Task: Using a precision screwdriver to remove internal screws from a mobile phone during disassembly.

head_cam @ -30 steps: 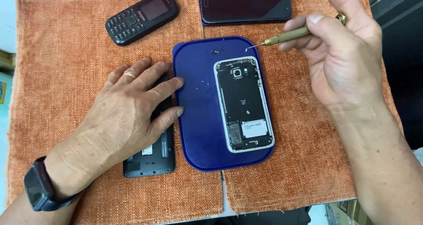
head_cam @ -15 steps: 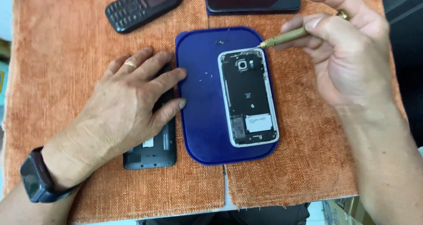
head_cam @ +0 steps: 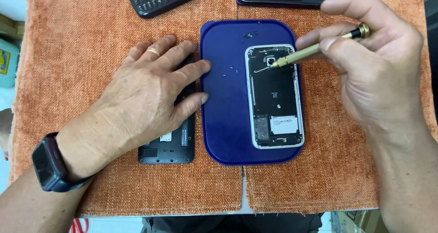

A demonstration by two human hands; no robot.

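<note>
Screwdriver (head_cam: pixel 315 50), brass and slender, is being pinched between the thumb and fingers of your right hand (head_cam: pixel 378 73), its fine tip meeting the upper part of the opened smartphone (head_cam: pixel 275 98) lying back-up on the blue tray (head_cam: pixel 223 119). Your left hand (head_cam: pixel 146 100) is resting flat and empty, fingers spread, on a second opened phone (head_cam: pixel 169 146). Risk: the tip slipping could be scoring the board; a nudge to the tray could be scattering its few tiny loose screws (head_cam: pixel 250 33). Count: four phones, one tray, one screwdriver.
</note>
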